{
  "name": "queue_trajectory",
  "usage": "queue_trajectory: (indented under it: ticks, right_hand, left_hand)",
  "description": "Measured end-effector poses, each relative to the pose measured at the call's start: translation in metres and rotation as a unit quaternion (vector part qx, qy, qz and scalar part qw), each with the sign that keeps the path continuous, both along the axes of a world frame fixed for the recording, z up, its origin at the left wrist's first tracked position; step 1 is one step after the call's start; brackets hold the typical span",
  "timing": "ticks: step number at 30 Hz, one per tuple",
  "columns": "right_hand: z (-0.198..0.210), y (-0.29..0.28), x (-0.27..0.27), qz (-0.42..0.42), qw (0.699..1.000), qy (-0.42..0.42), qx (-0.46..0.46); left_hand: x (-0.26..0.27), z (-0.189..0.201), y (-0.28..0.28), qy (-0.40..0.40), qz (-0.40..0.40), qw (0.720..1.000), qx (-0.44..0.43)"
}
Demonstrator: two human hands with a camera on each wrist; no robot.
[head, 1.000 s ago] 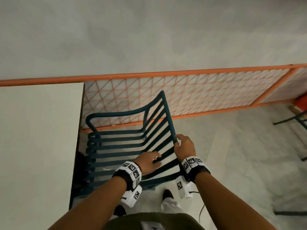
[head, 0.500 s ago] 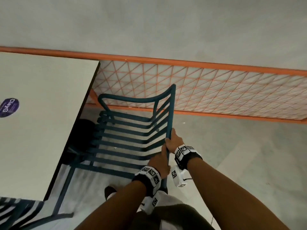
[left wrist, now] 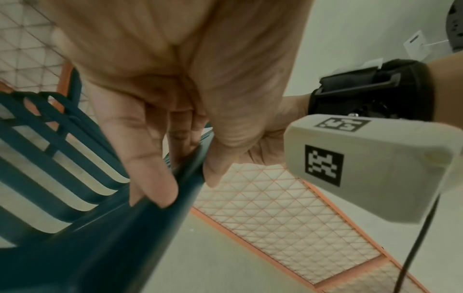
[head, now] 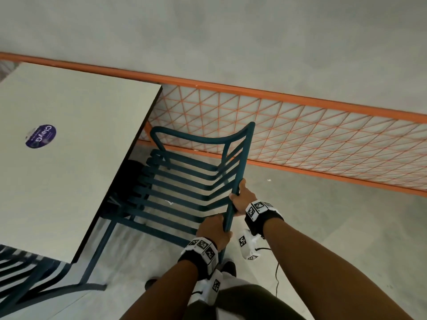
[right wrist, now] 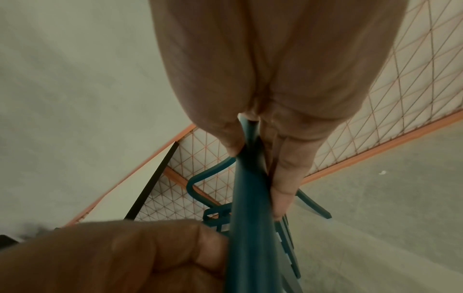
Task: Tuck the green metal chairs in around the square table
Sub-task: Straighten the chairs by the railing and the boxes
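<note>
A green metal slatted chair (head: 184, 181) stands at the right side of the square white table (head: 69, 158), its seat front partly under the table edge. Both my hands hold the top rail of its backrest. My left hand (head: 213, 229) grips the rail's near end, fingers curled round the rail (left wrist: 160, 198) in the left wrist view. Just beyond it, my right hand (head: 240, 199) grips the same rail (right wrist: 248, 188), thumb on one side and fingers on the other. A second green chair (head: 20, 273) shows at the table's near corner, lower left.
An orange-framed mesh barrier (head: 300, 139) runs along the far side behind the chair, with a grey wall above it. A round purple sticker (head: 41, 136) lies on the table top. Grey floor (head: 335, 227) spreads to the right. My feet (head: 227, 266) stand behind the chair.
The chair has turned and slid toward the table's right edge. My left hand moved from the back slats to the top rail beside my right hand. More of the table is in view.
</note>
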State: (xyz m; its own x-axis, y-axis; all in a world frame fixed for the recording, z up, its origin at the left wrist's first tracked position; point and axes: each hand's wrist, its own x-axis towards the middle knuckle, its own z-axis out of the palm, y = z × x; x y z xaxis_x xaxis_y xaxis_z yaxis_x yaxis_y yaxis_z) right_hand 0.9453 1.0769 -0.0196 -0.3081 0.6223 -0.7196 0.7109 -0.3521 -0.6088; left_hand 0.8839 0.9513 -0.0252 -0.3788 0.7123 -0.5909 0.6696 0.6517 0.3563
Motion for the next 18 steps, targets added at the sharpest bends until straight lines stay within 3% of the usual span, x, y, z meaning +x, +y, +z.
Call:
queue_trajectory:
  ticks: [8, 18]
  right_hand:
    - [-0.005, 0.012, -0.043, 0.029, 0.998, -0.027, 0.041]
    - [-0.01, 0.016, -0.043, 0.019, 0.999, -0.026, 0.042]
  left_hand:
    - [-0.03, -0.009, -0.003, 0.046, 0.047, 0.997, 0.036]
    - [-0.034, -0.011, 0.006, 0.048, 0.008, 0.999, 0.013]
